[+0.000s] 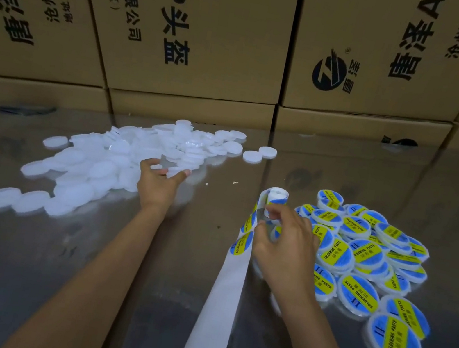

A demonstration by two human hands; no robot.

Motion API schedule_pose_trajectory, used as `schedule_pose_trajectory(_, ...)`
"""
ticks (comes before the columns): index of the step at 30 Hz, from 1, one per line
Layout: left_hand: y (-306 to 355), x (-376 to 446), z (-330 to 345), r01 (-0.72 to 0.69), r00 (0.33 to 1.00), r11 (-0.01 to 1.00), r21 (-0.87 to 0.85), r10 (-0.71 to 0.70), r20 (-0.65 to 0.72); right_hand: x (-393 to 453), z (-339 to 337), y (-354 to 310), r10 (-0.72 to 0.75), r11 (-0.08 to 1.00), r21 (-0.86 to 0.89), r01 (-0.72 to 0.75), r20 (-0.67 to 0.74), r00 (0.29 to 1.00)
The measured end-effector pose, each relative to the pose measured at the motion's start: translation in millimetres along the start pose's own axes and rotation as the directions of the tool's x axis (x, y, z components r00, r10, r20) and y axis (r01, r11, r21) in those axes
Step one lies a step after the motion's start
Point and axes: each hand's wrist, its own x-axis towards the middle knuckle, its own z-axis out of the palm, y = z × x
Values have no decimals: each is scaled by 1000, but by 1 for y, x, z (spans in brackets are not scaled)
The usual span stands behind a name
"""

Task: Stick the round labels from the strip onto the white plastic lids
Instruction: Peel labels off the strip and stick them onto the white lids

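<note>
The left hand [159, 183] curls its fingers around a smooth white plastic lid [175, 171] at the heap's edge. The right hand [283, 241] pinches the glossy paper strip [229, 281] just below its roll [277, 196], beside the pile of round labelled lids [366, 259] on the shiny metal table [52, 265].

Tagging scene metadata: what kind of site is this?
Likely a small packing or labelling workshop, maybe a warehouse corner. Printed cardboard cartons are stacked along a shiny metal worktable, with bulk piles of plain white lids and labelled lids.

Stacked cardboard boxes [204, 31] behind shiny metal table [20, 275]
</note>
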Motion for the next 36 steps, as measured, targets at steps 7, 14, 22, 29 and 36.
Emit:
schedule_pose_trajectory(7, 0, -34, -22, 35, 997, 968, -249, -49, -51, 0, -5, -1, -7, 1000, 27, 6, 19, 1000)
schedule_pose_trajectory(14, 3, -73, -48, 130, 989, 914, -384, -94, 110, -7, -6, -6, -46, 999, 10, 45, 238, 970)
schedule_pose_trajectory(22, 28, -116, -40, 293, 887, 840, -457, -60, 459, -9, -13, -8, -39, 970, 239, -47, 344, 938)
schedule_pose_trajectory(29, 26, -126, -28, 252, 860, 901, -354, -41, 509, -8, -12, -6, 33, 918, 356, -177, 377, 926)
schedule_pose_trajectory(36, 33, -132, -22, 281, 811, 850, -446, 38, 583, -8, -12, -10, 7, 894, 411, -178, 385, 923)
